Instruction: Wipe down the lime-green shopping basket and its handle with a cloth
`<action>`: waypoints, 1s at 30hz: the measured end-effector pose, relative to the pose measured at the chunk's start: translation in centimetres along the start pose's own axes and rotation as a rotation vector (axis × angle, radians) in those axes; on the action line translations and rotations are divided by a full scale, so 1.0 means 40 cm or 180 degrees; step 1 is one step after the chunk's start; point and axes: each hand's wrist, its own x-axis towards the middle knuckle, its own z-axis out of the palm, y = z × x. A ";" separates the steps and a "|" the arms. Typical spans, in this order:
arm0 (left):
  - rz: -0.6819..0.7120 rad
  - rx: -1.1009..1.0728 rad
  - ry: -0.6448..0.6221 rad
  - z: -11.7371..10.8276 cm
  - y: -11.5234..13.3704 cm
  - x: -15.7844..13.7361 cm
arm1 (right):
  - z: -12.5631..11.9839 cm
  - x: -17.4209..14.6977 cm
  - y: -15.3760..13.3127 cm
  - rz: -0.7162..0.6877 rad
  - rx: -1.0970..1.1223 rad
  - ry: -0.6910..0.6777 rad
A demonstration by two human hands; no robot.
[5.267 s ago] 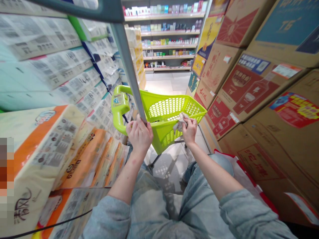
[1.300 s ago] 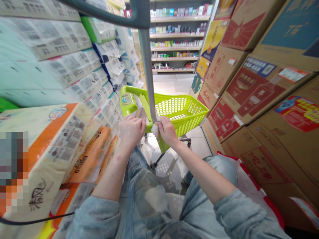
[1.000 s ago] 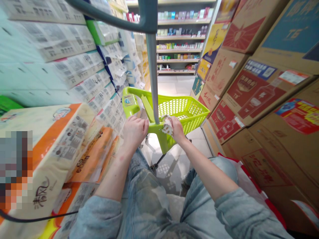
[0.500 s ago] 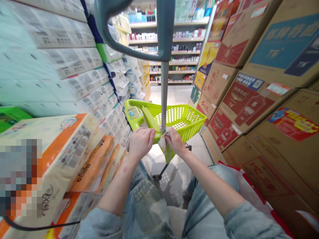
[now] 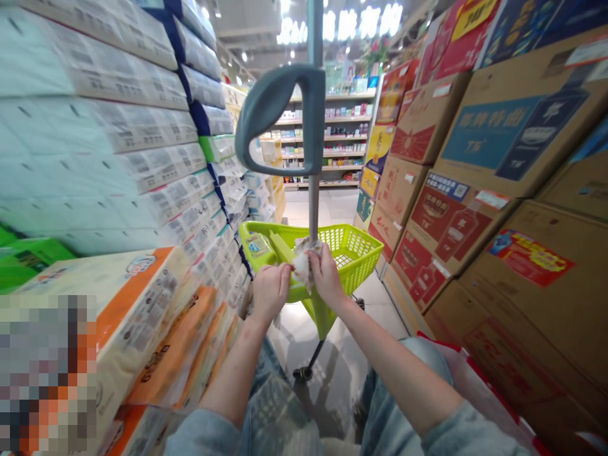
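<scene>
A lime-green shopping cart (image 5: 361, 256) with a perforated basket stands in front of my knees. From it rises a metal pole (image 5: 313, 206) topped by a grey loop handle (image 5: 280, 170). My right hand (image 5: 327, 278) is closed on a crumpled whitish cloth (image 5: 303, 263), pressed around the foot of the pole near the basket's rim. Just to the left, my left hand (image 5: 270, 291) is closed over the cart's near rim, its thumb close to the cloth. The fingertips of both hands are partly hidden.
Stacked tissue packs (image 5: 156, 120) rise on the left, with orange-and-cream packs (image 5: 142, 316) nearer me. Cardboard cartons (image 5: 494, 145) are piled on the right. Shelves of small goods (image 5: 339, 120) stand at the aisle's far end. A cart wheel (image 5: 303, 373) rests on the tiled floor.
My view has tilted up, bringing the whole loop handle and ceiling lights into sight. The right hand and cloth have shifted slightly up the pole's foot; more cloth shows. My left hand stays at the rim.
</scene>
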 end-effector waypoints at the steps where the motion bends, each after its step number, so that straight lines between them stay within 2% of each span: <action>1: -0.0026 -0.0042 0.0036 -0.002 0.000 0.000 | -0.005 0.001 -0.001 -0.0048 -0.0032 -0.0041; 7: -0.0436 -0.1009 0.0104 -0.022 -0.012 0.015 | -0.022 -0.072 0.067 -0.0220 -0.0614 -0.0519; 10: -0.0521 -0.0964 0.0050 -0.020 -0.018 0.021 | -0.018 -0.079 0.079 -0.0197 -0.0726 -0.0549; 16: -0.0597 -0.0892 0.0099 -0.008 -0.022 0.015 | -0.022 0.038 0.000 -0.0238 -0.0161 -0.0376; 19: -0.0649 -0.1027 0.0185 -0.005 -0.024 0.011 | -0.036 0.122 -0.059 -0.0426 0.0214 -0.0305; 23: -0.0652 -0.1041 0.0185 -0.007 -0.025 0.009 | -0.052 0.224 -0.136 -0.0701 0.0549 -0.0418; 27: -0.0650 -0.1043 0.0190 -0.011 -0.021 0.009 | -0.056 0.282 -0.189 -0.0826 0.0472 -0.0232; 30: -0.0653 -0.1048 0.0235 -0.012 -0.017 0.006 | -0.051 0.269 -0.193 -0.0856 0.0101 -0.0043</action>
